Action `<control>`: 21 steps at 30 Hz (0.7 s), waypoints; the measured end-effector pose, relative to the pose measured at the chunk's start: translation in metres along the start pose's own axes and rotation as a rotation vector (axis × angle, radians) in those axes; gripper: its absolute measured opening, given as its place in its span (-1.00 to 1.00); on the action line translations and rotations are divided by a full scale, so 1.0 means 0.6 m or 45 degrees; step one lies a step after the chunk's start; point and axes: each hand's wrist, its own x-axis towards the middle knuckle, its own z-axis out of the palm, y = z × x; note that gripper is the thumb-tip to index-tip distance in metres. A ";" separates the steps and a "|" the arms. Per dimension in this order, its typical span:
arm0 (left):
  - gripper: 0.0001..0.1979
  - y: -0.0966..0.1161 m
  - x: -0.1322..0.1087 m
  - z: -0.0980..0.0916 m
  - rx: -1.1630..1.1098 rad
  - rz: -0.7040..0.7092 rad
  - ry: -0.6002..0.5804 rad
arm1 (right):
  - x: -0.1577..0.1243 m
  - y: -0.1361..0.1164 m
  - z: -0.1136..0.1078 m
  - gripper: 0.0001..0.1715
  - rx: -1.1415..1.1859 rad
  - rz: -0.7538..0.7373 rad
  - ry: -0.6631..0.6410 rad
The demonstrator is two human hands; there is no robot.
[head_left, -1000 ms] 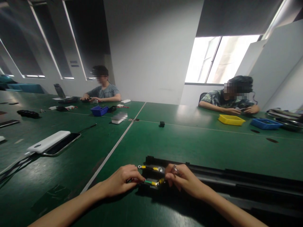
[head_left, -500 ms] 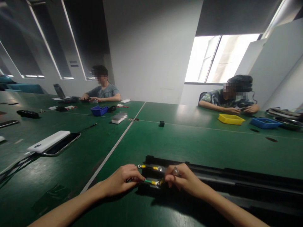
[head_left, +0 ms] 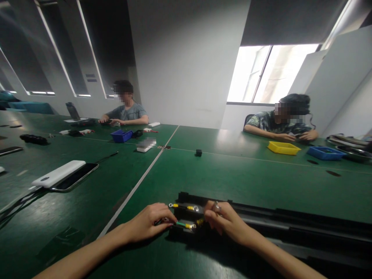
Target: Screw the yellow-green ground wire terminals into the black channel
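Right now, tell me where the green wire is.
In the head view, the green wire is low, near the middle, running from the left hand's fingertips toward the right hand, at the picture-left end of the long black housing.

On a table, rails stretch rightward, two wires at their left end, between the left hand and the right hand. Farther left, a phone lies beside a power bank. Beyond, trays sit before two seated people.
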 end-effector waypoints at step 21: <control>-0.92 0.005 -0.002 -0.006 0.111 -0.077 -0.005 | 0.001 -0.006 0.002 -0.41 0.008 0.015 0.005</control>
